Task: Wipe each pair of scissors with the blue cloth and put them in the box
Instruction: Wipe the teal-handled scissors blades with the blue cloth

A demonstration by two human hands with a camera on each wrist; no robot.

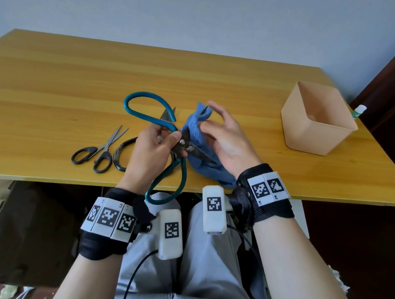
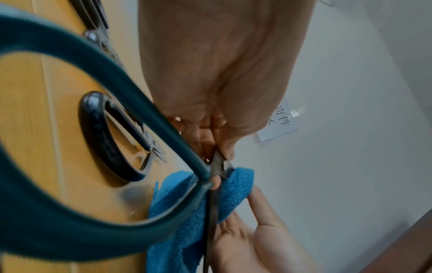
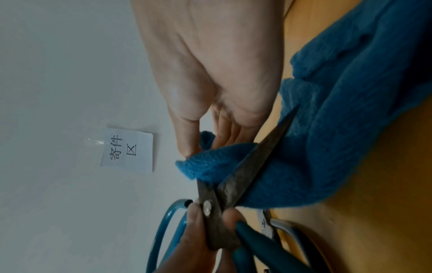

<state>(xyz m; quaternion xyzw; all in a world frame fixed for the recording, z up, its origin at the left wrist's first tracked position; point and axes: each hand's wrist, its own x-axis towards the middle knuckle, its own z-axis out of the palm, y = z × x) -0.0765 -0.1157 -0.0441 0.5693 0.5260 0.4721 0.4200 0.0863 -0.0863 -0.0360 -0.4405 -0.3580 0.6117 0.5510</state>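
My left hand (image 1: 167, 143) grips the large teal-handled scissors (image 1: 146, 117) at the pivot, just above the table's front edge. The blades stand spread apart. One blade runs up into the blue cloth (image 1: 197, 132), its tip poking out at the top. The other blade (image 3: 257, 162) lies across the cloth. My right hand (image 1: 209, 120) pinches the cloth around the upper blade, thumb (image 3: 189, 147) on one side and fingers behind. The peach box (image 1: 316, 123) stands at the right of the table, with no scissors visible in it.
Small black-handled scissors (image 1: 98, 151) lie on the wooden table (image 1: 52, 80) left of my hands. Larger black-handled scissors (image 1: 119, 155) lie partly under my left hand. A green-capped bottle (image 1: 359, 111) shows past the box. A paper note (image 3: 127, 150) hangs on the wall.
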